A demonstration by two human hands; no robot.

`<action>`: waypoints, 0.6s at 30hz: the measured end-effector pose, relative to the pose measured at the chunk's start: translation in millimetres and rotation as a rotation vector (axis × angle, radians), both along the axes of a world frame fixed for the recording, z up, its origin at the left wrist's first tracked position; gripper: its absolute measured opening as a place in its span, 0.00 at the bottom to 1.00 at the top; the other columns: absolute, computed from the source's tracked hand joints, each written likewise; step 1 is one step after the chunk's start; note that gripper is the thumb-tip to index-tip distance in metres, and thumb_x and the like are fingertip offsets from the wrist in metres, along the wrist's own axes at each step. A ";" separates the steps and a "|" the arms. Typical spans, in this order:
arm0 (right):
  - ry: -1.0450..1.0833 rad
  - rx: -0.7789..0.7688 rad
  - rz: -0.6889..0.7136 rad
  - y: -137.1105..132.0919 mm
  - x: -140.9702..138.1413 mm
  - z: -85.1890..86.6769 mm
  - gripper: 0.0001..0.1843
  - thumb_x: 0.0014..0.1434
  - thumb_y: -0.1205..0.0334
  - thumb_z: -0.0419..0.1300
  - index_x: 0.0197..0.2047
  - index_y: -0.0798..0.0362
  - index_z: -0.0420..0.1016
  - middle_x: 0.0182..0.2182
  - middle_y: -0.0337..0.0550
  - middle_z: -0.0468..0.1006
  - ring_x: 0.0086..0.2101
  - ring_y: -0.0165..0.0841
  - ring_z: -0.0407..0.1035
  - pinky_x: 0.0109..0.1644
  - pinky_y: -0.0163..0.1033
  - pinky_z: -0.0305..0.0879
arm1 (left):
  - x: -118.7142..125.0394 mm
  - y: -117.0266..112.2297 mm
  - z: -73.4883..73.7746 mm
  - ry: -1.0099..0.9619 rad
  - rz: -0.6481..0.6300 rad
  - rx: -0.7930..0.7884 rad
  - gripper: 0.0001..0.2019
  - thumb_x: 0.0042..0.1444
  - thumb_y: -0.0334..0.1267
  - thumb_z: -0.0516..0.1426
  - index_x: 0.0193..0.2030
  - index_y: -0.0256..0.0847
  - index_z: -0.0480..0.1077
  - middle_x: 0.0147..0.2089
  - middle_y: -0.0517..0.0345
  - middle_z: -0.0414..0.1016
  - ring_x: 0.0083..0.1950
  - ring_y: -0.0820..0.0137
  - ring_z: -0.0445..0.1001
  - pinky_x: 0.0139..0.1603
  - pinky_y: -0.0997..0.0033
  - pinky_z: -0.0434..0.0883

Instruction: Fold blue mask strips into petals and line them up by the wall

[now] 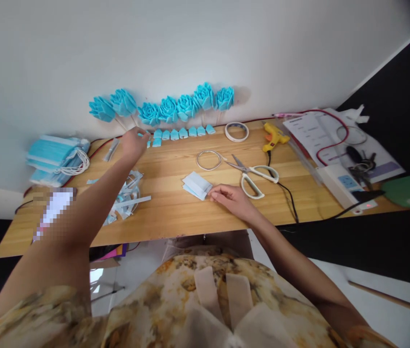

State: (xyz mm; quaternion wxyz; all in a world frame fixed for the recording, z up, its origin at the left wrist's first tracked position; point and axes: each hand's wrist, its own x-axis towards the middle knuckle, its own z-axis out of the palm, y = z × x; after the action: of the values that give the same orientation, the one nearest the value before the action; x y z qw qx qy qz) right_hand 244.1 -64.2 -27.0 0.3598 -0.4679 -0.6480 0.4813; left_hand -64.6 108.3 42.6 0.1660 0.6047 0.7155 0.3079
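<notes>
My left hand [134, 144] reaches to the left end of a row of small blue folded pieces [183, 134]. Its fingers are pinched at a small blue piece, largely hidden by the hand. My right hand [231, 199] rests near the table's front, thumb and fingers closed at the corner of some stacked pale blue mask-cloth pieces [196, 185]. White-handled scissors [251, 174] lie with blades parted just beyond my right hand. A thin ring-shaped coil [208, 160] lies behind the cloth pieces.
Several blue flowers [168, 109] on sticks lean against the wall. Face masks [54, 157] are stacked at left, near cloth scraps [129, 198] and a blurred phone [55, 208]. A tape roll [236, 131], yellow glue gun [274, 137], papers [311, 130] and power strip [342, 186] occupy the right.
</notes>
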 end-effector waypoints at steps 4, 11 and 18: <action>-0.044 0.027 0.004 0.9 0.7 1.4 0.16 0.65 0.49 0.59 0.37 0.52 0.81 0.33 0.42 0.83 0.33 0.33 0.74 0.39 0.37 0.64 | 21.0 -97.3 27.1 -0.140 -0.280 -0.031 0.13 0.66 0.42 0.55 0.38 0.37 0.75 0.22 0.63 0.69 0.25 0.74 0.64 0.30 0.74 0.61; -0.083 0.169 -0.081 -2.9 -3.2 2.2 0.19 0.68 0.50 0.58 0.32 0.52 0.79 0.31 0.42 0.83 0.33 0.33 0.75 0.39 0.37 0.67 | 30.3 -269.3 -14.7 -0.482 -0.879 -0.516 0.21 0.72 0.50 0.52 0.44 0.37 0.79 0.37 0.52 0.81 0.36 0.70 0.76 0.38 0.73 0.70; 0.031 0.310 -0.423 -0.5 -4.5 -3.6 0.19 0.67 0.46 0.58 0.33 0.51 0.79 0.26 0.40 0.82 0.29 0.33 0.75 0.36 0.38 0.70 | 44.8 -265.9 -142.9 -0.441 -0.432 -0.520 0.16 0.70 0.46 0.55 0.46 0.36 0.78 0.52 0.45 0.81 0.56 0.56 0.78 0.63 0.49 0.71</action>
State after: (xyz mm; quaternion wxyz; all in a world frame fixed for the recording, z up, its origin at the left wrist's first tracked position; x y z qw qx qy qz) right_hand 239.6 -64.7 -30.5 0.5296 -0.5250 -0.5962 0.2974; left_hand -19.8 -157.6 -100.3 0.5239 0.5983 0.5734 0.1970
